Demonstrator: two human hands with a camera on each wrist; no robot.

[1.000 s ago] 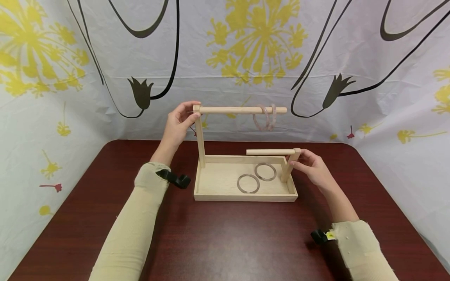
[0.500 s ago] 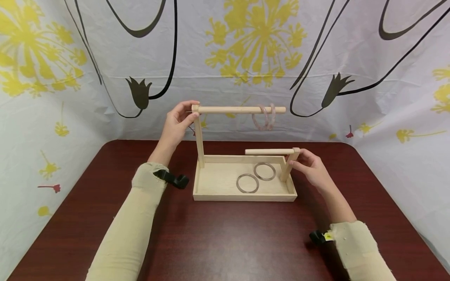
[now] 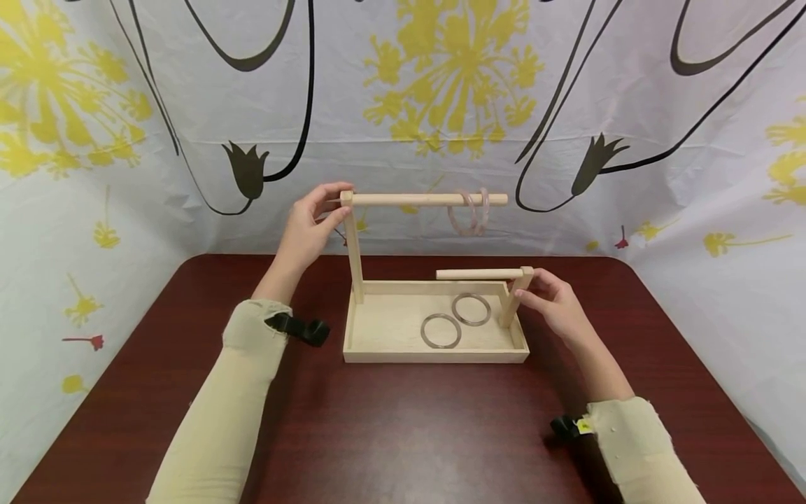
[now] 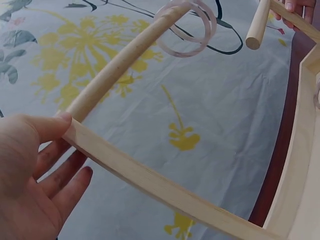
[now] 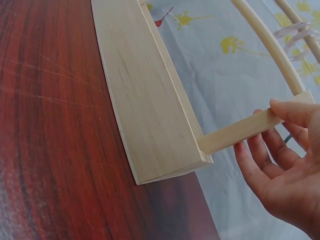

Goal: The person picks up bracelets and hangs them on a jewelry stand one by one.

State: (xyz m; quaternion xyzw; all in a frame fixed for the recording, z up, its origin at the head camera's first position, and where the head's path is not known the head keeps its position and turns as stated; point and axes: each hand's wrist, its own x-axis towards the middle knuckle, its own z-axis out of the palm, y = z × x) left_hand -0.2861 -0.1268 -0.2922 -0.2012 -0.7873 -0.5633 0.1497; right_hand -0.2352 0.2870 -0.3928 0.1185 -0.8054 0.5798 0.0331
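Well apart, hands [image 3: 304,234] [image 3: 558,306] on posts [image 3: 355,259] [image 3: 513,304].

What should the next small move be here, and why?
Probably, the right hand should let go of the short post and pick up one of the loose rings in the tray. Two pale rings hang on the upper bar, the lower bar carries none, and the left hand, gripping the tall post, could steady the tray.

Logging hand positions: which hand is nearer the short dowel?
Right: the right hand pinches the short post bearing the short dowel; the left hand is farther, holding the tall post.
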